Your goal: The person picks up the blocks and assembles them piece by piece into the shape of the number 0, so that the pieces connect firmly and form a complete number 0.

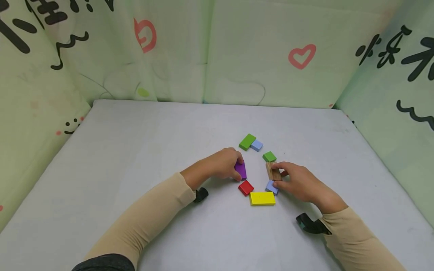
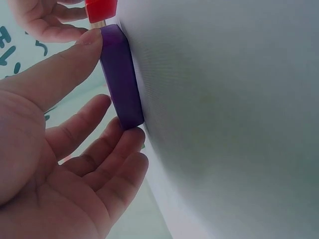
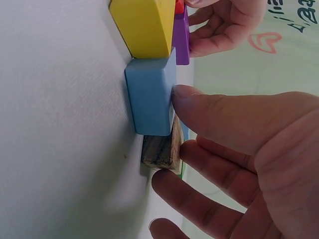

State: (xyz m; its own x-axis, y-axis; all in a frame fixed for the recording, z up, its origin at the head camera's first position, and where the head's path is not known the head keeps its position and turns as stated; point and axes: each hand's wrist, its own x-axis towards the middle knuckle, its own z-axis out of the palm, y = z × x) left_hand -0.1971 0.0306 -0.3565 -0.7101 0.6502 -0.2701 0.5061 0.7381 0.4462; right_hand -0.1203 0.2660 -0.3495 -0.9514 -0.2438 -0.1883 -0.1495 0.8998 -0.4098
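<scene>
My left hand (image 1: 223, 163) holds a purple block (image 1: 241, 171) by its two ends. In the left wrist view the thumb is at one end of the purple block (image 2: 121, 74) and fingertips are at the other. My right hand (image 1: 300, 182) has its fingers at a bare wooden block (image 1: 274, 171), and its thumb is by a light blue block (image 1: 271, 187) at the near end. The right wrist view has the thumb tip at the edge of the blue block (image 3: 152, 97), partly hiding the wooden block (image 3: 162, 149) behind. A red block (image 1: 246, 188) lies just below the purple one.
A yellow block (image 1: 262, 198) lies nearest, between the red and blue blocks. Further back are a small green block (image 1: 269, 156), a larger green block (image 1: 247, 142) and another blue block (image 1: 257, 145). The white table (image 1: 142, 131) is walled by printed curtains (image 1: 251, 49).
</scene>
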